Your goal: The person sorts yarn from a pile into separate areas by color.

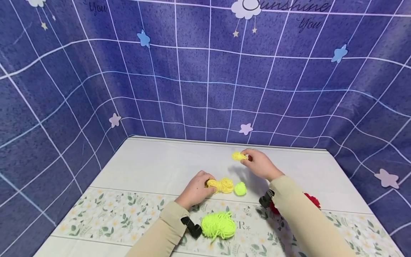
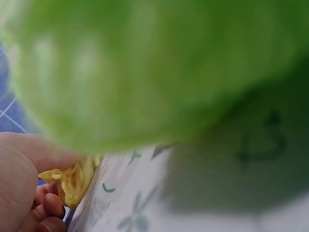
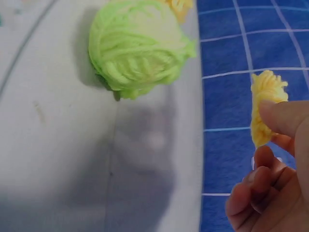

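My left hand [image 1: 197,189] pinches one end of a deep yellow yarn bundle [image 1: 223,185] that lies on the table. Held above the far part of the table is a small pale yellow yarn bundle [image 1: 238,156], pinched between thumb and fingers of my right hand [image 1: 258,163]. The right wrist view shows that yellow yarn [image 3: 266,125] at the thumb tip. A small lime green yarn ball [image 1: 240,189] sits just right of the deep yellow bundle. In the left wrist view, a blurred green mass [image 2: 145,72] hides most of the scene, and part of the yellow yarn [image 2: 77,181] shows under the thumb.
A larger neon green yarn skein [image 1: 218,225] lies near the front, beside my left wrist. Red yarn [image 1: 312,200] is partly hidden under my right forearm. The white and floral tablecloth [image 1: 112,210] meets a blue grid-patterned curtain [image 1: 192,92] at the back and sides.
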Demonstrator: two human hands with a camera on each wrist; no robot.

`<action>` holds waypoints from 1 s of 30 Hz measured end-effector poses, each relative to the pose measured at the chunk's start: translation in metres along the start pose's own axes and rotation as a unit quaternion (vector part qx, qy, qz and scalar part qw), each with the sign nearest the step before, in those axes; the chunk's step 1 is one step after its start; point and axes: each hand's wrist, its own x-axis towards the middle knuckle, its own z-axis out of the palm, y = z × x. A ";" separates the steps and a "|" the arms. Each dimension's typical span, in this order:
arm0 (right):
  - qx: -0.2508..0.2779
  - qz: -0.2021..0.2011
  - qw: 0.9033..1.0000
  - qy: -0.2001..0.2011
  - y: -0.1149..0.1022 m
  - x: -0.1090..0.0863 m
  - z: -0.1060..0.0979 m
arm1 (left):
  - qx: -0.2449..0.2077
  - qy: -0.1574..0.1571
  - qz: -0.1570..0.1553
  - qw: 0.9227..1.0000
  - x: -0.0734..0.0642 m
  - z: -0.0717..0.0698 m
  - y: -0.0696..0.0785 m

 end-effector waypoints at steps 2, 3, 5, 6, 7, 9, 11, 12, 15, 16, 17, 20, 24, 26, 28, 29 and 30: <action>0.003 0.022 1.000 -0.016 0.004 0.008 0.007 | -0.004 0.000 0.002 1.000 0.000 0.000 0.000; 0.001 0.033 0.999 -0.024 0.006 0.012 0.010 | -0.007 0.000 0.003 1.000 -0.001 0.000 -0.001; -0.009 0.054 0.998 -0.038 0.010 0.017 0.016 | -0.009 -0.001 0.005 1.000 0.000 0.000 -0.002; -0.014 0.066 0.997 -0.043 0.012 0.019 0.019 | -0.009 0.000 0.005 1.000 0.000 0.001 -0.002; -0.022 0.074 0.996 -0.047 0.014 0.021 0.021 | -0.007 0.001 0.005 1.000 0.000 0.001 -0.003; -0.034 0.089 0.994 -0.053 0.016 0.024 0.025 | -0.006 0.003 0.005 1.000 0.001 0.001 -0.003; -0.043 0.097 0.993 -0.056 0.017 0.026 0.027 | -0.004 0.005 0.004 1.000 0.002 0.001 -0.004; -0.046 0.101 0.992 -0.057 0.018 0.027 0.028 | -0.002 0.006 0.004 1.000 0.002 0.001 -0.004; -0.057 0.097 0.992 -0.062 0.020 0.029 0.032 | 0.000 0.008 0.005 1.000 0.002 0.001 -0.005; -0.060 0.096 0.991 -0.066 0.021 0.029 0.033 | 0.001 0.008 0.003 1.000 0.001 0.001 -0.005; -0.062 0.094 0.991 -0.071 0.023 0.029 0.035 | 0.000 0.007 0.002 1.000 0.001 0.001 -0.005; -0.072 0.087 0.990 -0.085 0.027 0.028 0.039 | -0.005 0.006 0.001 1.000 -0.001 0.000 -0.004; -0.076 0.084 0.989 -0.094 0.028 0.025 0.039 | -0.007 0.010 -0.002 1.000 0.003 -0.002 -0.002; -0.076 0.083 0.989 -0.095 0.028 0.025 0.038 | -0.003 0.017 -0.004 1.000 0.008 -0.004 -0.001; -0.078 0.083 0.989 -0.098 0.028 0.025 0.038 | 0.005 0.029 -0.010 1.000 0.014 -0.007 0.002; -0.079 0.085 0.988 -0.100 0.028 0.025 0.037 | 0.008 0.036 -0.012 0.999 0.017 -0.008 0.003; -0.078 0.085 0.988 -0.101 0.027 0.025 0.037 | 0.013 0.042 -0.014 0.999 0.021 -0.010 0.003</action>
